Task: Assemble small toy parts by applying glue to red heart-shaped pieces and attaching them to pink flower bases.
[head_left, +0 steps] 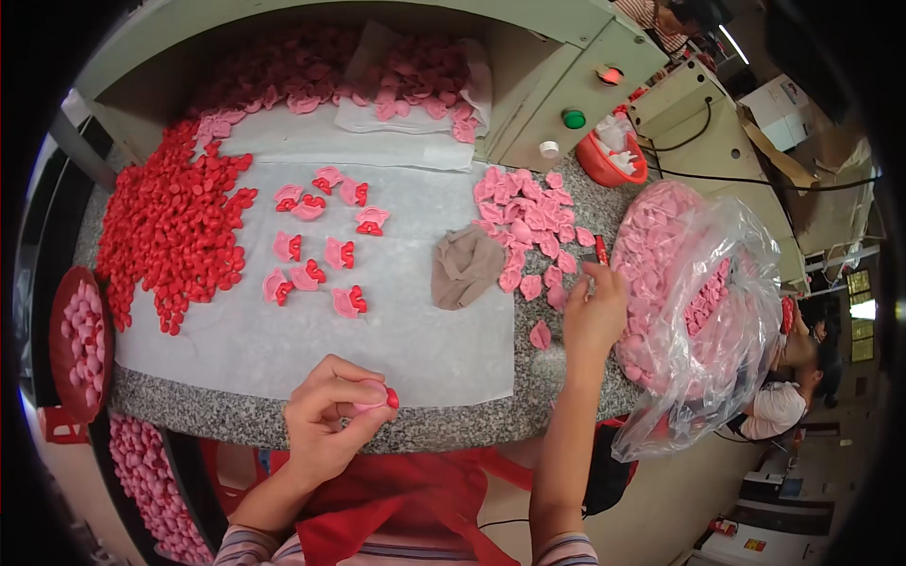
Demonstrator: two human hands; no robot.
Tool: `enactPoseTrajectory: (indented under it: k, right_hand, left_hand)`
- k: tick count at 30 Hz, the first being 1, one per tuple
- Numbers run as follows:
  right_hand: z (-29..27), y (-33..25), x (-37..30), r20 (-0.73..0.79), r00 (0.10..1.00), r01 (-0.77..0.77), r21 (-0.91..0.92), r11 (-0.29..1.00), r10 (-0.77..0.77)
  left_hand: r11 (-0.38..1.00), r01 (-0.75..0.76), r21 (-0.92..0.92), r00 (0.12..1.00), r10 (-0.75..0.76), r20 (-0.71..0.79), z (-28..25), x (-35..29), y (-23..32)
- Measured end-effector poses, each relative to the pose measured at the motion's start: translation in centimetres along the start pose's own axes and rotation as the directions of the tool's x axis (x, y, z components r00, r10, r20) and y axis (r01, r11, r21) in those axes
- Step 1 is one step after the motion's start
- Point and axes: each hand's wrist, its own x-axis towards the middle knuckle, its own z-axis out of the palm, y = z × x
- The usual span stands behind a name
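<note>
Between the thumb and fingers of my left hand, near the table's front edge, is a small pink moulded piece with a red end; my fingers cover part of it. My right hand hovers by the right side of a scatter of pink moulded pieces. Its fingers are curled, with thumb and fingertips a little apart, and nothing shows between them. A slim red tube lies just past those fingertips. Several pink pieces with red bow-like parts are spread over the white sheet.
Small red parts are heaped at left, near a red bowl of pink pieces. A crumpled brown cloth lies mid-table. At right are a plastic bag of pink pieces and a red basket. A machine housing stands behind.
</note>
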Motion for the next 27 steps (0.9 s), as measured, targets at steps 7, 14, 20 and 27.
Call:
enactPoseTrajectory:
  k: [7, 14, 20, 27]
  right_hand:
    - [4.2, 2.2, 6.7, 0.356, 0.820, -0.256, -0.473, 0.843, 0.448]
    - [3.9, 2.3, 7.5, 0.338, 0.870, -0.139, -0.531, 0.836, 0.359]
    - [-4.3, -5.4, 2.5, 0.392, 0.915, -0.332, 0.585, 0.740, 0.101]
    - [-7.6, -14.8, -6.5, 0.564, 0.797, -0.459, 0.799, 0.389, -0.218]
  left_hand:
    - [0.985, 0.095, 0.146, 0.994, -0.101, 0.032, 0.0, 0.0, -0.5]
    - [0.990, 0.116, 0.081, 0.993, -0.118, 0.030, 0.0, -0.1, -0.2]
    - [0.980, 0.051, 0.193, 0.999, -0.050, -0.011, -0.5, 0.0, 0.1]
    - [0.975, 0.069, 0.210, 0.997, -0.063, -0.037, -0.5, 0.1, 0.2]
